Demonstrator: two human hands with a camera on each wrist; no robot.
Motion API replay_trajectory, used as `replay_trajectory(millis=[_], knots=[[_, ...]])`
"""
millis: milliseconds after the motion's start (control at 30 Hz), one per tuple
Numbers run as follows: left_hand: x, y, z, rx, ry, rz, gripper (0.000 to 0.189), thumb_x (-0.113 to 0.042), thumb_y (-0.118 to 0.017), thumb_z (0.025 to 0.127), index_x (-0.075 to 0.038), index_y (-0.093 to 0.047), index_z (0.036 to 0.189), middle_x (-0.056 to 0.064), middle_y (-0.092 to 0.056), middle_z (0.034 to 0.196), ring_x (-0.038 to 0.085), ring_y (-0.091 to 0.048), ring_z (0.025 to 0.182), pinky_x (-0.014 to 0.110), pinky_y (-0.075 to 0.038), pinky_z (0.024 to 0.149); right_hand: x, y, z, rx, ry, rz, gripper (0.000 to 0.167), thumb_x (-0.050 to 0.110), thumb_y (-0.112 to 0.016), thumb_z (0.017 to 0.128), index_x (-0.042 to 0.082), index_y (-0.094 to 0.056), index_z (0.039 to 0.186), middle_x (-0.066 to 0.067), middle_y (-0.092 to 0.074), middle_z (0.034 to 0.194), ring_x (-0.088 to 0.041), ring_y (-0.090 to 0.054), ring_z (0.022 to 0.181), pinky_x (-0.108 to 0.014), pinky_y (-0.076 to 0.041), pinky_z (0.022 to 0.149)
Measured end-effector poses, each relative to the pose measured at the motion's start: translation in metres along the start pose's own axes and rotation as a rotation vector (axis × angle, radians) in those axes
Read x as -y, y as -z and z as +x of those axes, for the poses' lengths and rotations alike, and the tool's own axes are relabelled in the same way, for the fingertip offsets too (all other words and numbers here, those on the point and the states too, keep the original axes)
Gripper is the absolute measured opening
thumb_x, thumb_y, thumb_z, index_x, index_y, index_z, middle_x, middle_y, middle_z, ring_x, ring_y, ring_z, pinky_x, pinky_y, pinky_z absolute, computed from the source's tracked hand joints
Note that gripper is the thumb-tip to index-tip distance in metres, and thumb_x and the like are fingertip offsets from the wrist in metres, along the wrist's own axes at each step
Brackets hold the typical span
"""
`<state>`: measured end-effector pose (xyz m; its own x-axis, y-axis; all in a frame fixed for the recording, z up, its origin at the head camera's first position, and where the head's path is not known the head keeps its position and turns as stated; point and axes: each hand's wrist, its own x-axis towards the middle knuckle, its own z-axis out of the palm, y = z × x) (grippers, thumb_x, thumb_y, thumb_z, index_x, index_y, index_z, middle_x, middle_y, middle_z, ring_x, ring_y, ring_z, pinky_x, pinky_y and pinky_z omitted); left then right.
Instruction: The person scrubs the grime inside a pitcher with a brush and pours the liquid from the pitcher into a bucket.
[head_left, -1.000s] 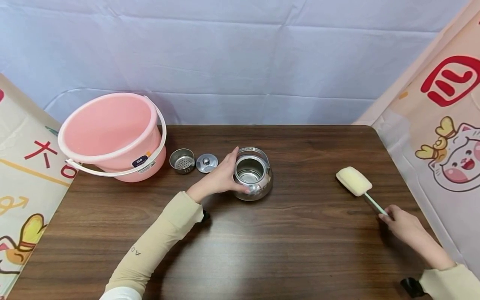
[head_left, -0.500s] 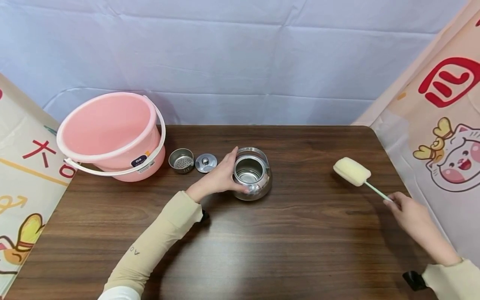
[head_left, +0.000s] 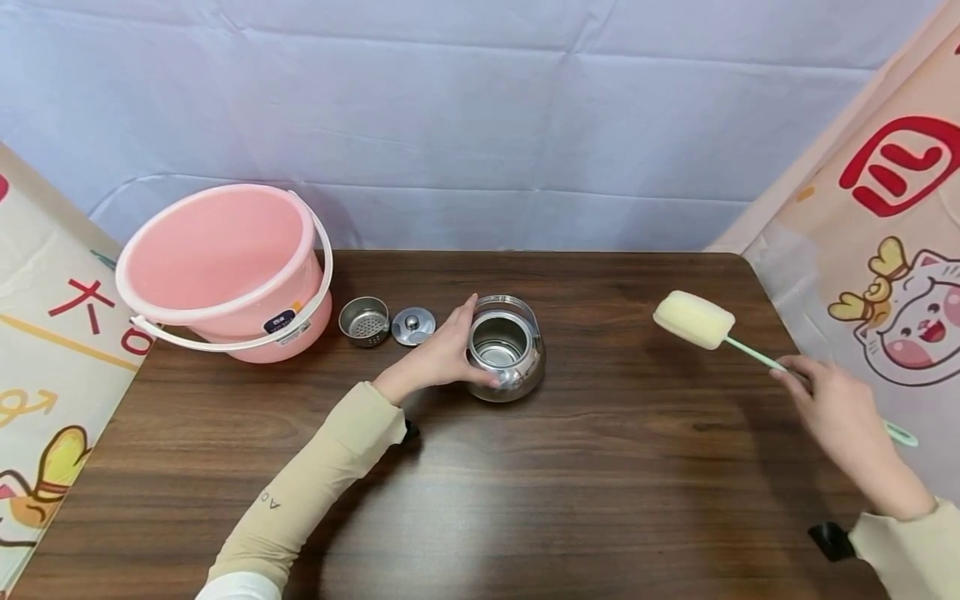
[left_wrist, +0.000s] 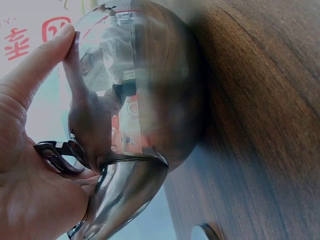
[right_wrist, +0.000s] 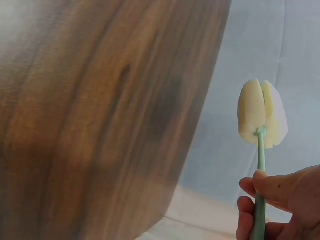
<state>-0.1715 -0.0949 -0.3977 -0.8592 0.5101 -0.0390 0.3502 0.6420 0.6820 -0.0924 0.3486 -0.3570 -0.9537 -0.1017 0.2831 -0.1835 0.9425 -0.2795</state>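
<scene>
A shiny steel kettle (head_left: 517,379), lidless with its mouth facing up, stands on the table in the head view. My left hand (head_left: 442,350) holds it from the left, thumb on the near side and fingers toward the back. In the left wrist view the kettle's body (left_wrist: 165,80) and spout (left_wrist: 132,187) lie close to the palm. My right hand (head_left: 840,417) grips the thin green handle of a sponge brush (head_left: 693,319), raised over the table's right side. The right wrist view has the brush's pale yellow sponge head (right_wrist: 252,112) beyond my thumb and fingers.
Left of the kettle are a steel strainer cup (head_left: 365,322) and a round knobbed lid (head_left: 413,326). A pink bucket (head_left: 258,317) with a white handle stands at the table's back left. Cloth backdrops border the wooden table (head_left: 600,467).
My right hand has lifted the sponge brush off the table and moved it up and slightly left, showing the handle's end. The left hand and kettle have stayed put.
</scene>
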Motion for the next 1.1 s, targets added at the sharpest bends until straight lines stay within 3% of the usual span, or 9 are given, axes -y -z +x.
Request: replay_trajectory(millis=[200, 400, 667, 933, 1100], knots=[[0.000, 0.000, 0.000, -0.009, -0.010, 0.001, 0.125, -0.035, -0.084, 0.061, 0.003, 0.000, 0.144, 0.025, -0.018, 0.145, 0.030, -0.020, 0.134, 0.040, -0.023, 0.107, 0.012, 0.008, 0.011, -0.080, 0.030, -0.004, 0.016, 0.009, -0.059, 0.088, -0.006, -0.061, 0.095, -0.030, -0.056, 0.085, -0.050, -0.049, 0.066, -0.056, -0.032, 0.054], [0.001, 0.000, 0.000, -0.003, -0.005, 0.001, 0.124, -0.036, -0.084, 0.061, 0.002, 0.001, 0.144, 0.024, -0.016, 0.146, 0.030, -0.019, 0.134, 0.040, -0.023, 0.107, 0.024, 0.013, 0.019, -0.132, 0.062, -0.052, 0.014, 0.007, -0.061, 0.086, -0.005, -0.064, 0.094, -0.025, -0.058, 0.077, -0.043, -0.049, 0.061, -0.051, -0.031, 0.047], [0.002, 0.000, 0.000, -0.005, -0.012, 0.002, 0.124, -0.036, -0.084, 0.061, 0.003, 0.001, 0.144, 0.024, -0.017, 0.146, 0.029, -0.020, 0.134, 0.040, -0.023, 0.107, 0.038, 0.016, 0.029, -0.214, 0.130, -0.077, 0.013, 0.005, -0.062, 0.085, -0.005, -0.065, 0.093, -0.017, -0.053, 0.067, -0.041, -0.048, 0.064, -0.051, -0.031, 0.053], [0.002, 0.001, 0.000, 0.010, -0.003, -0.004, 0.125, -0.037, -0.083, 0.062, 0.001, 0.003, 0.144, 0.023, -0.016, 0.146, 0.029, -0.019, 0.135, 0.040, -0.024, 0.107, 0.052, 0.021, 0.036, -0.150, 0.082, -0.027, 0.022, 0.015, -0.056, 0.091, -0.004, -0.063, 0.099, -0.024, -0.058, 0.081, -0.044, -0.051, 0.075, -0.054, -0.033, 0.060], [0.002, 0.000, 0.000, 0.015, -0.001, -0.008, 0.125, -0.038, -0.083, 0.063, 0.000, 0.004, 0.144, 0.023, -0.015, 0.147, 0.029, -0.019, 0.135, 0.041, -0.025, 0.106, 0.058, 0.023, 0.041, -0.116, 0.076, -0.025, 0.023, 0.016, -0.057, 0.091, -0.004, -0.063, 0.100, -0.024, -0.059, 0.084, -0.043, -0.053, 0.073, -0.054, -0.034, 0.058]])
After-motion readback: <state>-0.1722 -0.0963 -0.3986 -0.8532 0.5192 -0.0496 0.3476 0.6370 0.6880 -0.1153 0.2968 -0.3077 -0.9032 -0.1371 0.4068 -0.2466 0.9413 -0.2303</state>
